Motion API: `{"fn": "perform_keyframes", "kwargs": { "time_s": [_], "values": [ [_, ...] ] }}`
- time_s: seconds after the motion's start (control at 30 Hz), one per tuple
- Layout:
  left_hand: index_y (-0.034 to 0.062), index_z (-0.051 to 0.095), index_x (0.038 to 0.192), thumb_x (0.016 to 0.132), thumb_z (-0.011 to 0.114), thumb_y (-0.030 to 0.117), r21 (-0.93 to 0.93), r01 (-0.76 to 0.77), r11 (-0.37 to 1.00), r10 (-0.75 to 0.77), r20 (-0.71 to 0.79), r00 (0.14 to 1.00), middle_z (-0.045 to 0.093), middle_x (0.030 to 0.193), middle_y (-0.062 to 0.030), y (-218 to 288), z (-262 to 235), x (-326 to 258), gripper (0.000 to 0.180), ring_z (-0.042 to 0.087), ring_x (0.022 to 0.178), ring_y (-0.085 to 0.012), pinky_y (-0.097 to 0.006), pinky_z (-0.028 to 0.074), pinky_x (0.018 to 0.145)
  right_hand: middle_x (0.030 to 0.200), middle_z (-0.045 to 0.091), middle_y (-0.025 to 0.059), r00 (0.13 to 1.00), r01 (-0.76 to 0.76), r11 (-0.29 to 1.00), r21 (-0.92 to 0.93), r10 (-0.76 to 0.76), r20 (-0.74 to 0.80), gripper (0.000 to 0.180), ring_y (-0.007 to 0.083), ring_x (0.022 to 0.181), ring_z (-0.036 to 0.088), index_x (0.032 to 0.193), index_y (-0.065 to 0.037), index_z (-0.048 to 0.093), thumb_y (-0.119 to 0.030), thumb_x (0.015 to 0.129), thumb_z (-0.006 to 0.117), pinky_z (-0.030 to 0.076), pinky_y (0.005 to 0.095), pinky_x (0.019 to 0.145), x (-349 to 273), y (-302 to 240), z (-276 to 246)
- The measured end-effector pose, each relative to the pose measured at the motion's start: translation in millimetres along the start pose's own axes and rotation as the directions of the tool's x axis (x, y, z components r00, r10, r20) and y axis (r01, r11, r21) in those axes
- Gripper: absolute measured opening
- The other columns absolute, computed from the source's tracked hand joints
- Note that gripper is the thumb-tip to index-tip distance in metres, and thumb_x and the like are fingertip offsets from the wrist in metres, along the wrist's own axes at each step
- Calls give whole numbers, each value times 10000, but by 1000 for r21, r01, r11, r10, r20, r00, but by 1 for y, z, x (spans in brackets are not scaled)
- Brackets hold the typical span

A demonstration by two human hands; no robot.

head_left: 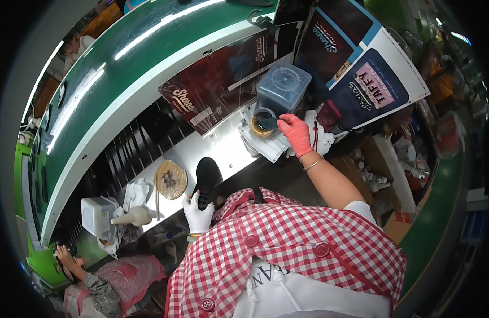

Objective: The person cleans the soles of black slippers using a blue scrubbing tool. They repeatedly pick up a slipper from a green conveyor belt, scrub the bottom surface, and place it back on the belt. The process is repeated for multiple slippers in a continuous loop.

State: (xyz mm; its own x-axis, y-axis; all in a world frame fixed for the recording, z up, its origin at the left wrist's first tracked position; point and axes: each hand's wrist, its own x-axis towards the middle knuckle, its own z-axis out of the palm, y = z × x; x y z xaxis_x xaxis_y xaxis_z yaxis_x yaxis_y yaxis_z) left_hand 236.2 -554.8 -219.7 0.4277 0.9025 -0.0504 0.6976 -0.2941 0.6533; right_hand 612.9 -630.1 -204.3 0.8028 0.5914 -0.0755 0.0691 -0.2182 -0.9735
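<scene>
Black sole (209, 172) at worktop (235, 153) edge, twelve o'clock of left hand (198, 214), nearer, pinching its end; axis roughly twelve-six. Right hand (294, 131), two o'clock: fingers bunched, grip unclear.

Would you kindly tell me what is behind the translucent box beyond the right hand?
Behind the translucent box, a dark red printed panel shows past its left side; whatever lies directly behind is covered.

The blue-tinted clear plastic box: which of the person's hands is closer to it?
Right. The red-gloved right hand is just below the blue-tinted box in view; the white-gloved left hand is farther away, lower left, holding the black sole.
</scene>
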Motion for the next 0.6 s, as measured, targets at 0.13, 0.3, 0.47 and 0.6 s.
{"fn": "perform_keyframes", "kwargs": {
  "time_s": [0.13,0.3,0.47,0.6],
  "values": [
    [-33,307,1358,721,690,131,-688,295,663,-245,172,954,427,1274,-240,-16,24,0,761,467,1155,-333,-363,384,977,809,661,92,986,166,986,-20,-166,7,240,133,713,619,970,-19,648,-186,800,670,486,256,663,8,-13,17],
    [29,477,1180,829,626,177,-460,188,868,-61,277,959,571,1141,-123,-43,23,6,409,528,1072,-277,-370,411,918,913,644,138,949,313,877,-366,-275,154,304,270,836,621,1012,-67,644,-279,793,657,479,330,759,14,-34,22],
    [62,544,1085,851,569,171,-674,663,-327,-238,737,633,593,1098,-109,-63,29,29,258,552,1017,-249,-444,434,874,953,632,142,925,364,798,-481,-370,87,263,313,880,598,997,-101,648,-284,809,622,468,373,785,19,-30,17],
    [37,531,1133,872,517,235,-640,706,-304,-165,765,623,574,1140,-143,-67,21,35,328,539,1047,-283,-468,434,899,945,637,136,969,246,880,-405,-235,77,252,308,868,604,980,-98,652,-286,816,617,470,366,778,15,-32,12]
  ]
}}
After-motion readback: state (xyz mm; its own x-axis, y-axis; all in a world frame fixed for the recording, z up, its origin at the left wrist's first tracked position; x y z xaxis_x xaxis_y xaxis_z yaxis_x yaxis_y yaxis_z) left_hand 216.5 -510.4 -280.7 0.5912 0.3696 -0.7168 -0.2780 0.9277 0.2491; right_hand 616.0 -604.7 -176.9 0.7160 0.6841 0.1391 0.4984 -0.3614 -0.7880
